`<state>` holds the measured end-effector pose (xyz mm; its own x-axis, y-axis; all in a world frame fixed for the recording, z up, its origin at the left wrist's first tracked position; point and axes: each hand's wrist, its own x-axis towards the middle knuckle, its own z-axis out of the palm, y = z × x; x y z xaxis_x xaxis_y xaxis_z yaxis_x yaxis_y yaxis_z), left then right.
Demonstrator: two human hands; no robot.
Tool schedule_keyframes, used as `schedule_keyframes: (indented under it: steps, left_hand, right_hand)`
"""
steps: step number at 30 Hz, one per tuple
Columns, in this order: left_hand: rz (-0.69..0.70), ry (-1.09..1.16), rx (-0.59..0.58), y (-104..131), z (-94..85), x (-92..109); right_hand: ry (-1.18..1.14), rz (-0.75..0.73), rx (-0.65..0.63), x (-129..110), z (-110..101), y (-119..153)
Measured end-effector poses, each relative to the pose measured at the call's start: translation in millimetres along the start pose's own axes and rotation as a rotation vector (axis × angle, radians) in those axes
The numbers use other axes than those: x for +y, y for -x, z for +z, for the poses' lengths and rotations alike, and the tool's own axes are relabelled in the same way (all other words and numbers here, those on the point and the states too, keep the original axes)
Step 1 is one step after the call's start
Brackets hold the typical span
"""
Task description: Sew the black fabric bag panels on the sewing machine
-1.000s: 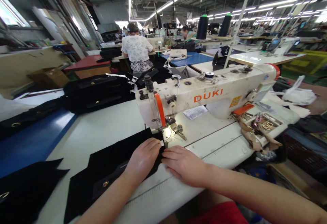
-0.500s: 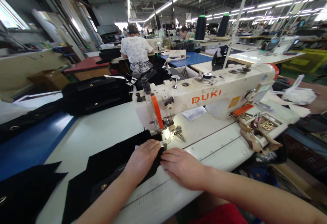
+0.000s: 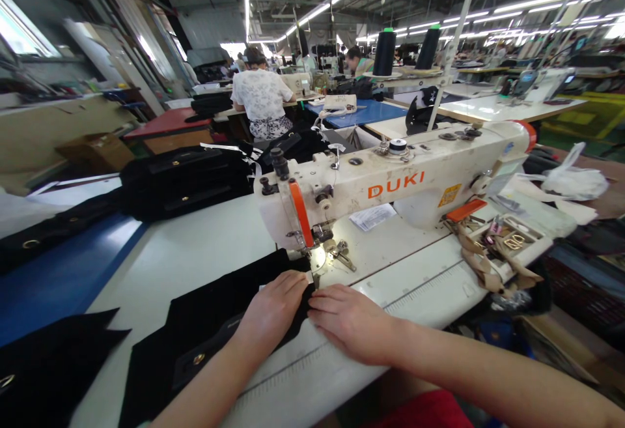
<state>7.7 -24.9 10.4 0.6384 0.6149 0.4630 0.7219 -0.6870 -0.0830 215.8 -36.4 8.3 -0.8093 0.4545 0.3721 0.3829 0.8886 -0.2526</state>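
From where I stand, the white worktable [image 3: 215, 236] spreads under both hands and off beyond the left one. The sewing machine [image 3: 430, 184], lettered DUKI, stands just ahead of the hands, its lit needle area near their fingertips. Past the left hand, farther off, lies a heap of black pieces [image 3: 190, 184]. The black cloth [image 3: 219, 288] lies flat on the table, running under the left hand and out to its left, with its near-machine end by the needle. The right hand [image 3: 349, 320] rests at the cloth's edge, fingers together; I can't tell whether it pinches the fabric. The left hand [image 3: 273, 307] lies on the cloth, fingers bunched; whether they grip, I can't say. Well to the right of the hands sits a parts tray [image 3: 530, 253]; a printed slip [image 3: 374, 217] lies beyond the right hand. A brass eyelet [image 3: 198, 359] shows beside the left forearm, and a tiny white tab [image 3: 309, 277] peeks out at the left fingertips.
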Motion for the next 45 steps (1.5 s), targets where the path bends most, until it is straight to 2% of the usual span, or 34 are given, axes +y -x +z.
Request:
schedule_keyframes:
  steps: [5, 12, 19, 29, 45]
  left_hand:
    - [0.006, -0.002, 0.003, 4.2, -0.9, 2.7]
    - [-0.126, 0.023, -0.086, 9.7, -3.6, 7.9]
    - [-0.221, 0.088, -0.190, 13.8, -10.5, 13.9]
    - [-0.256, 0.068, -0.186, 1.0, 3.3, 2.4]
    - [-0.244, 0.082, -0.191, 0.3, 10.1, -4.9]
  right_hand:
    - [0.008, -0.029, 0.001, 5.3, -1.7, -0.7]
    - [0.125, 0.134, -0.012, 26.7, -8.0, -23.2]
    - [0.222, 0.082, -0.047, 38.8, -1.3, -30.4]
    - [0.265, 0.074, -0.057, 52.7, -3.5, -39.8]
    - [0.254, 0.089, -0.040, 53.0, 0.8, -37.4]
